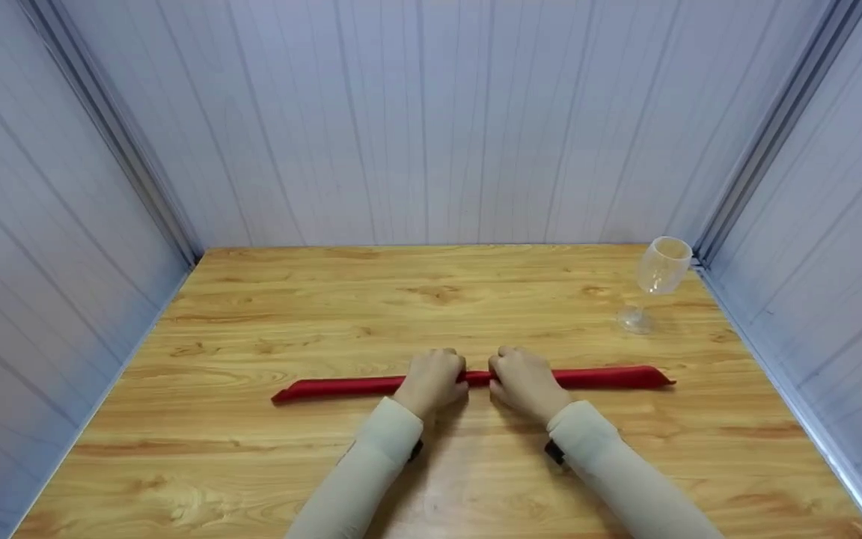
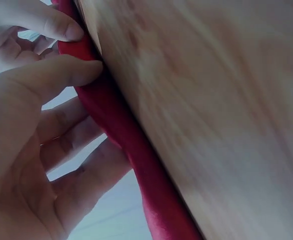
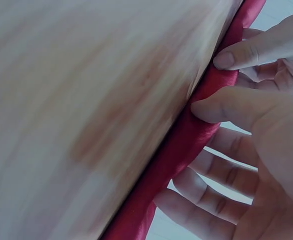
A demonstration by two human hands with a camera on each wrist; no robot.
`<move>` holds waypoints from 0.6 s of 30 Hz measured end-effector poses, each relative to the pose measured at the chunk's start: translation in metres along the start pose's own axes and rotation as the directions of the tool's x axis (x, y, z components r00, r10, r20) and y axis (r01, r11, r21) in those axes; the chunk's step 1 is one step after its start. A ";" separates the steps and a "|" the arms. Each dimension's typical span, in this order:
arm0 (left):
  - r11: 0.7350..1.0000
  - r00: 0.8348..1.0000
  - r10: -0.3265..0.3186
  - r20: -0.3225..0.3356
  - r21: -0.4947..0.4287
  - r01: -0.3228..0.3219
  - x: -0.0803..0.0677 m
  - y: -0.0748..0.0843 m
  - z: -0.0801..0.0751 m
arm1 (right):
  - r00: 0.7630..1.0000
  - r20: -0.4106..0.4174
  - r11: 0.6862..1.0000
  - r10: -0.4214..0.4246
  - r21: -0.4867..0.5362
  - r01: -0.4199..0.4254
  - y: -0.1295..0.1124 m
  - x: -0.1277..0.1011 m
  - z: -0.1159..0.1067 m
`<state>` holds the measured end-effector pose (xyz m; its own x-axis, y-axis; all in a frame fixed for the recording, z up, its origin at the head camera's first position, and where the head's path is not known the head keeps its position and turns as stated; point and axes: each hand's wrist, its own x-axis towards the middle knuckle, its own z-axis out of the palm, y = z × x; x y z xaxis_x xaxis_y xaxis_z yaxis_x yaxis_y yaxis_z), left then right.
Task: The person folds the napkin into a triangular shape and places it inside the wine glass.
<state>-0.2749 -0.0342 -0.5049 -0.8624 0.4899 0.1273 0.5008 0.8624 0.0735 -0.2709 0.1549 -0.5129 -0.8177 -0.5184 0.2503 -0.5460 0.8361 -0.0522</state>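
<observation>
A red satiny cloth point(image 1: 610, 377), rolled into a long narrow strip, lies sideways across the wooden table. Near its middle my left hand point(image 1: 433, 380) pinches it, thumb on the near side and fingers behind. Just to the right, my right hand point(image 1: 527, 382) grips the same roll in a mirrored way. A short stretch of red shows between the two hands. In the left wrist view the left thumb point(image 2: 89, 71) presses on the cloth point(image 2: 121, 125). The right thumb point(image 3: 206, 109) does likewise in the right wrist view. Both ends of the roll taper to points.
A clear stemmed wine glass point(image 1: 663, 268) stands upright at the back right of the table point(image 1: 289, 299). Pale panelled walls point(image 1: 401, 120) enclose the table at the back and both sides. Light sleeves cover both forearms.
</observation>
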 end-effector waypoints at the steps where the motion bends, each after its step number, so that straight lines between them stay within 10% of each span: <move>1: 1.000 1.000 -0.003 -0.002 -0.001 0.003 0.000 0.000 0.000 | 1.000 0.004 1.000 0.004 0.005 -0.004 0.000 0.000 0.000; 18: 0.995 0.997 -0.079 -0.010 -0.056 0.078 0.004 0.004 0.005 | 0.998 0.013 0.997 0.058 0.044 -0.058 -0.003 0.005 0.001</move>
<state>-0.2767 -0.0286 -0.5087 -0.8984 0.4192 0.1308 0.4353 0.8896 0.1382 -0.2737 0.1501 -0.5126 -0.8501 -0.4716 0.2344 -0.5051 0.8561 -0.1094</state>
